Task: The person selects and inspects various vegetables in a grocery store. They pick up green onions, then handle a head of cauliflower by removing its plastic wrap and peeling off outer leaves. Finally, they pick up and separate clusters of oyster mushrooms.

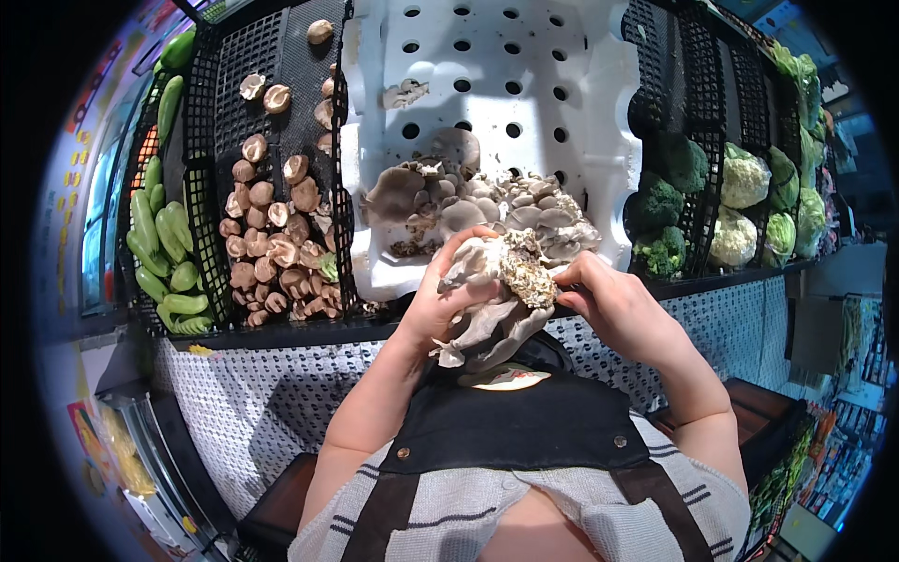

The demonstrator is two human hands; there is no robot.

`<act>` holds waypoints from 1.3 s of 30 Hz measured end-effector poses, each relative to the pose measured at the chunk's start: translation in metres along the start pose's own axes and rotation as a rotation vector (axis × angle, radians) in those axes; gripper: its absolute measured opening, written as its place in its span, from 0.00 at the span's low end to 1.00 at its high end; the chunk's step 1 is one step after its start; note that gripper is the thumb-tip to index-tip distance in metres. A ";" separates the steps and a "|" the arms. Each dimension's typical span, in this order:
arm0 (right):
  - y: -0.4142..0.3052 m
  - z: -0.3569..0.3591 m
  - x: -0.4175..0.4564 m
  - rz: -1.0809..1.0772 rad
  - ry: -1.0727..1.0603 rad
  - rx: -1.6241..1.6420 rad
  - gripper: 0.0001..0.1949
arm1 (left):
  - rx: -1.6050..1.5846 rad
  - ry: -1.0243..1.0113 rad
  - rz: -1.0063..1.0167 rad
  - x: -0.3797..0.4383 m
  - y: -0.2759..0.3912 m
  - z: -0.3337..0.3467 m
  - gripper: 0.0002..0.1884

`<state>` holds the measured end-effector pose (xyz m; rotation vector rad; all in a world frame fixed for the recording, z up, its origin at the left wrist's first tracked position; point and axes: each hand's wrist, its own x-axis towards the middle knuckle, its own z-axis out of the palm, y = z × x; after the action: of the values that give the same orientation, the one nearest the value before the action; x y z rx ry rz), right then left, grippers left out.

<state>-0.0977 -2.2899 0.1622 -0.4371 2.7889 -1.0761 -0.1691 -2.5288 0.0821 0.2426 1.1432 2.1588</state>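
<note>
My left hand grips a cluster of grey oyster mushrooms, its caps hanging down towards my apron. The cluster's crumbly, pale brown base faces right. At that base's right edge, the thumb and fingers of my right hand are pinched together; whether a small bit lies between them is hidden. Just beyond my hands, more oyster mushroom clusters lie in the near half of a white foam crate with round holes in its bottom. A loose mushroom piece rests farther back in it.
Left of the crate, a black mesh bin holds shiitake mushrooms, with green zucchini past its divider. To the right are broccoli, cauliflower and wrapped leafy vegetables. The black display edge runs across in front of my apron.
</note>
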 end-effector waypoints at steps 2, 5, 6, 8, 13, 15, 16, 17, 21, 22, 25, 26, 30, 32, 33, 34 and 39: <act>-0.005 0.006 0.004 0.017 0.034 0.030 0.11 | 0.046 0.026 -0.021 0.001 0.002 -0.002 0.35; -0.017 0.014 0.011 0.011 0.119 -0.014 0.10 | 0.155 0.008 -0.010 0.010 0.006 -0.010 0.36; -0.017 0.014 0.013 0.003 0.124 -0.036 0.10 | 0.154 -0.009 0.008 0.013 0.006 -0.013 0.35; -0.019 0.011 0.017 -0.020 0.115 -0.076 0.10 | 0.088 -0.015 0.023 0.015 0.004 -0.013 0.34; 0.003 -0.013 0.016 -0.011 0.001 -0.068 0.11 | 0.092 -0.007 0.008 0.023 0.004 -0.012 0.34; 0.015 -0.022 0.015 0.002 -0.011 -0.059 0.10 | 0.129 0.029 -0.060 0.026 0.003 -0.010 0.34; 0.020 -0.025 0.017 -0.011 -0.010 -0.049 0.10 | 0.118 0.078 -0.056 0.028 0.000 -0.004 0.35; 0.025 -0.028 0.019 -0.023 -0.009 -0.038 0.10 | 0.099 0.104 -0.050 0.030 -0.002 0.003 0.35; 0.045 -0.026 0.030 -0.111 0.014 0.041 0.10 | 0.171 0.118 -0.019 0.043 -0.014 0.014 0.36; 0.050 -0.028 0.030 -0.099 0.018 0.065 0.10 | 0.187 0.150 -0.002 0.044 -0.017 0.015 0.36; 0.072 -0.040 0.029 -0.043 0.021 0.086 0.10 | 0.093 0.273 -0.025 0.048 -0.019 0.026 0.35; 0.077 -0.040 0.029 -0.065 0.024 0.108 0.10 | 0.111 0.273 0.003 0.049 -0.024 0.025 0.35; 0.089 -0.039 0.036 -0.115 0.063 0.136 0.09 | 0.073 0.312 0.043 0.059 -0.027 0.032 0.36; 0.093 -0.040 0.039 -0.167 0.070 0.131 0.10 | 0.124 0.320 0.052 0.064 -0.020 0.040 0.36; 0.095 -0.040 0.040 -0.187 0.074 0.128 0.10 | 0.148 0.321 0.053 0.065 -0.017 0.043 0.36; 0.096 -0.042 0.041 -0.212 0.073 0.111 0.11 | 0.198 0.320 0.040 0.065 -0.018 0.040 0.36; 0.100 -0.051 0.050 -0.250 0.028 0.081 0.11 | 0.151 0.274 -0.012 0.070 -0.014 0.033 0.39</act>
<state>-0.1784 -2.2018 0.1322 -0.7836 2.7560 -1.2477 -0.2003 -2.4565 0.0805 0.0041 1.4601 2.1433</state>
